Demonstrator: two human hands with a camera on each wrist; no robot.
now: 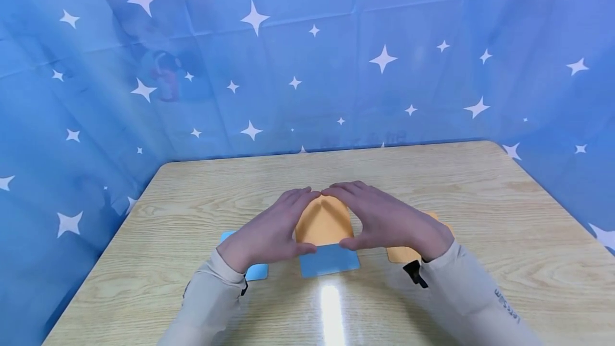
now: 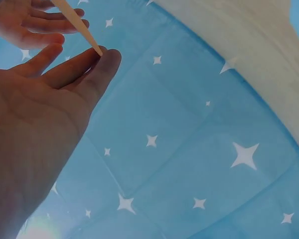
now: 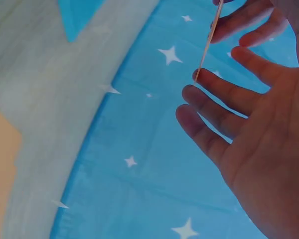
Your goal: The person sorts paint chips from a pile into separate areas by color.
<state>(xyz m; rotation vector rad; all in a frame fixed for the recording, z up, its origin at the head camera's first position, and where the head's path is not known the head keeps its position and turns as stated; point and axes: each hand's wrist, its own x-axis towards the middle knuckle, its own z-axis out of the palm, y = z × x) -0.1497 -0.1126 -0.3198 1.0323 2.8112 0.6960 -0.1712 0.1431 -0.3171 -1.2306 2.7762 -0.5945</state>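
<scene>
Between both hands is a thin orange sheet [image 1: 324,223] with a rounded top in the head view. My left hand [image 1: 271,228] holds its left side, fingers at the top edge and thumb lower down. My right hand [image 1: 384,220] holds the opposite side in the same manner. Both wrist views show the sheet nearly edge-on, against the fingertips. A blue rectangle [image 1: 330,260] shows just below the orange; whether they are joined I cannot tell.
A blue flat piece [image 1: 257,272] lies partly hidden behind the left wrist. Near the right wrist is an orange flat piece [image 1: 403,254], partly covered. All this is on a wood-grain table [image 1: 216,186], with a blue star-patterned cloth [image 1: 307,57] behind.
</scene>
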